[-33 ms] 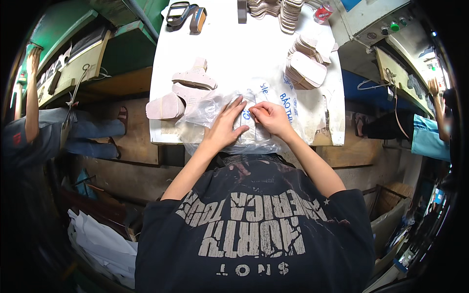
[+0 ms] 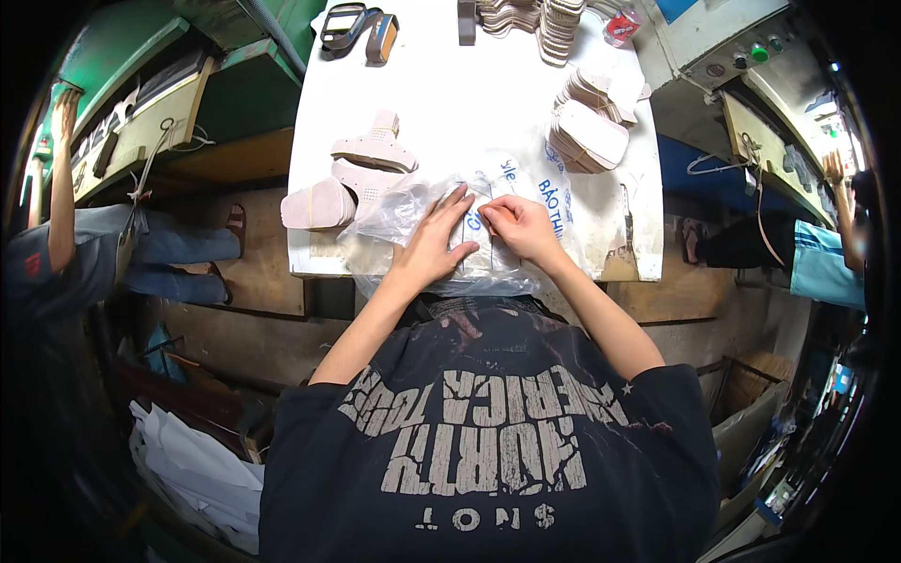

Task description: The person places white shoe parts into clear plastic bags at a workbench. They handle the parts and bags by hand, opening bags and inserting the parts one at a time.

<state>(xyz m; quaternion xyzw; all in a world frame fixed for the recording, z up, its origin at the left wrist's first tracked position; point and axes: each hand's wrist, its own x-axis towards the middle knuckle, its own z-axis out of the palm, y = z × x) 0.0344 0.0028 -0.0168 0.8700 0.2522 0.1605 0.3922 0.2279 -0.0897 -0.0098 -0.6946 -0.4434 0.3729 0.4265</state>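
A clear plastic bag (image 2: 385, 225) lies crumpled at the near edge of the white table, with blue handwriting showing on and beside it. My left hand (image 2: 434, 239) rests flat on the bag, fingers stretched out and thumb apart. Just right of it, my right hand (image 2: 524, 228) is closed in a pinch over the bag. Whatever sits between those fingertips is too small to make out. To the left of the bag are banded stacks of pale cut pieces (image 2: 319, 204), some with small punched holes (image 2: 375, 145).
More banded pale stacks (image 2: 588, 136) stand on the table's right side, others (image 2: 559, 33) at the far edge. A red-labelled cup (image 2: 620, 26), a black handheld device (image 2: 343, 28) and a dark-orange block (image 2: 380, 38) are also there. Other people work at left (image 2: 66, 225) and right (image 2: 826, 263).
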